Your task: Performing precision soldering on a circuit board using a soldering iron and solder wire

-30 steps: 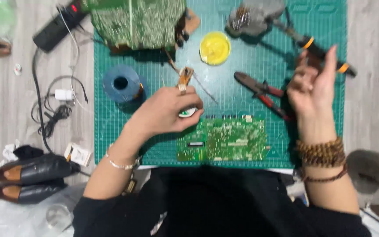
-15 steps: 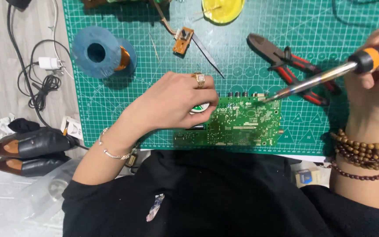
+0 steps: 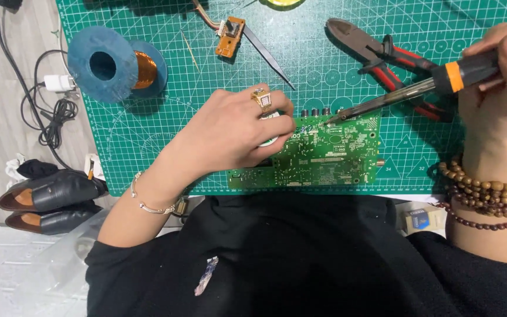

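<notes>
A person seated at a bench works on a green circuit board (image 3: 324, 154) that lies flat near the front edge of a green cutting mat (image 3: 148, 135), just above the person's lap. The left hand (image 3: 230, 132), wearing a gold ring, rests palm down on the board's left end, its fingers curled together over a small round white-and-green object (image 3: 270, 141); what that object is cannot be made out, as the hand covers most of it. The right hand (image 3: 500, 82), with strings of brown wooden beads at the wrist, has its fingers clamped around the black handle of a soldering iron (image 3: 406, 94) with an orange band. The iron slants down to the left, its metal tip meeting the board's upper edge beside a row of small dark cylindrical parts. Behind the iron lie red-handled cutting pliers (image 3: 377, 53), jaws pointing to the upper left. Farther back on the mat are a small orange circuit piece (image 3: 230, 36) with wires, a slim pair of dark tweezers (image 3: 268, 56) just beside it, and a blue spool of copper wire (image 3: 115, 67) at the left. Off the mat to the left, on the floor, sit a pair of black shoes (image 3: 48, 199) and a white plug with a coiled black cable (image 3: 54, 100).
</notes>
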